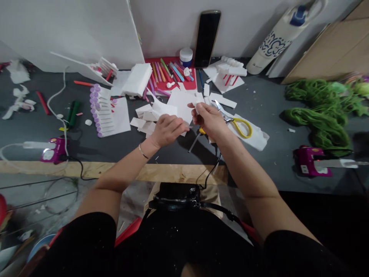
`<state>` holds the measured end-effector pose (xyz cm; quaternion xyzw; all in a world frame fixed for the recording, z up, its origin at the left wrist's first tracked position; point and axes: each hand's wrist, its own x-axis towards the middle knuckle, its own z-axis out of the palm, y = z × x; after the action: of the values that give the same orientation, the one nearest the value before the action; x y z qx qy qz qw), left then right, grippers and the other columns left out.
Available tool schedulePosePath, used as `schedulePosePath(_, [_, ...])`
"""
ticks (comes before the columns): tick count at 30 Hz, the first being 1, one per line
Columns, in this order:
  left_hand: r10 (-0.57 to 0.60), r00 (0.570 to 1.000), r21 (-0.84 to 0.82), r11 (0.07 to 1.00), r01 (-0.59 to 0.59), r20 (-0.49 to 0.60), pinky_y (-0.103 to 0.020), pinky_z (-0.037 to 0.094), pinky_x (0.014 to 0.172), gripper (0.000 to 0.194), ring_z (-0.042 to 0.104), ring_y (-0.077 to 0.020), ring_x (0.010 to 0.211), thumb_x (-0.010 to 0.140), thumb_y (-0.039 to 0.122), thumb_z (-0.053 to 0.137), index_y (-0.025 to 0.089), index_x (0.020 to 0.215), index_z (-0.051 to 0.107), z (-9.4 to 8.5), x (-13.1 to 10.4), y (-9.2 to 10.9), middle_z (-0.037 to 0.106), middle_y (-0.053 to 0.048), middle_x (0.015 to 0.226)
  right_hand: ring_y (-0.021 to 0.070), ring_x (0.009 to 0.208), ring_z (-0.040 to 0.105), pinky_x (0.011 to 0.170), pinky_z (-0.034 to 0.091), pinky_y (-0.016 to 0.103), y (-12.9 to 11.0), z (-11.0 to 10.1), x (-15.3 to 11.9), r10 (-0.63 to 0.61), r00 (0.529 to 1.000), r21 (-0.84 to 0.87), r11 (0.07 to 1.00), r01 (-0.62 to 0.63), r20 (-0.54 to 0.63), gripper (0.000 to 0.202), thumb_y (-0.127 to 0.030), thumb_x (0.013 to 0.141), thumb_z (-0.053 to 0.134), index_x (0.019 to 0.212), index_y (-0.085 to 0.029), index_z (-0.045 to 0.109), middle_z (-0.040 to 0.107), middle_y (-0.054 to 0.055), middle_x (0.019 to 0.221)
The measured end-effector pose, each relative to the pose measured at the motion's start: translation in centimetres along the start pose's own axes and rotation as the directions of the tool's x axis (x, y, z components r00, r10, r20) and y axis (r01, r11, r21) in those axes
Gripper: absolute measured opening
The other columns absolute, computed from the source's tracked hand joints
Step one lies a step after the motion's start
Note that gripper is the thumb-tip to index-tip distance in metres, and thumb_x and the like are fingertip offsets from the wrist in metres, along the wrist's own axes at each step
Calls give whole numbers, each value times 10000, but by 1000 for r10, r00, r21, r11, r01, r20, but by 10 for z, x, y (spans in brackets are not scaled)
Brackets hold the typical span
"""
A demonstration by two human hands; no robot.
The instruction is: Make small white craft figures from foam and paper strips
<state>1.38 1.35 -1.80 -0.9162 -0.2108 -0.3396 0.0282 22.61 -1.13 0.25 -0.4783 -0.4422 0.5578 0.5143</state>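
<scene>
My right hand [209, 118] is closed on a small white piece [197, 99], pinched between thumb and fingers above the table. To its left, my left hand [170, 130] has its fingers curled together over white paper scraps [144, 119]; whatever it may hold is too small to make out. A white sheet [180, 102] lies between and beyond the hands. Scissors with yellow handles [243, 127] rest just right of my right hand, on white strips. Under that hand, a tool with a yellow part [202, 131] partly shows.
Behind the hands are coloured sticks [167, 73] on a red sheet, a small jar [186, 57] and an upright phone [206, 38]. Purple-tipped white pieces [99, 109] lie left. Green yarn [319, 111], a bottle [273, 42] and a purple box [309, 161] stand right.
</scene>
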Motion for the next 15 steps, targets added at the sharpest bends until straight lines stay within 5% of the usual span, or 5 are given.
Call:
schedulePosePath(6, [33,959,146,986,-77,280,-382,422,838,233,643,-222,914,1043,325,576,200,880,686,-9,-14,17,732,-67,878,100,783,642,697,536,257,7,2,-2,-115,993,-135,984,113,-1,241,-470,945,657,1028,-248,704,736,9,955])
schedulePosePath(9, [-136,932,46,991,128,335,-427,423,893,318,663,-252,925,1034,445,571,193,902,712,-11,-17,20,742,-77,853,134,818,679,728,562,304,10,2,-5,-211,978,-247,948,202,-9,245,-452,917,677,1047,-245,668,754,28,980])
schedulePosePath(13, [-494,854,-186,835,518,161,-401,464,894,382,674,-198,849,1040,538,530,189,1104,674,-13,-3,20,753,-49,896,155,794,704,732,567,325,14,3,-11,-290,957,-343,900,268,-16,244,-430,884,699,1031,-252,618,745,11,905])
schedulePosePath(15, [-576,810,-336,745,576,111,-341,493,830,405,679,-171,859,1017,520,589,180,1235,623,-13,8,19,758,-50,961,158,765,701,710,556,319,13,5,-15,-326,945,-417,860,294,-7,224,-430,890,693,1004,-250,623,743,8,865])
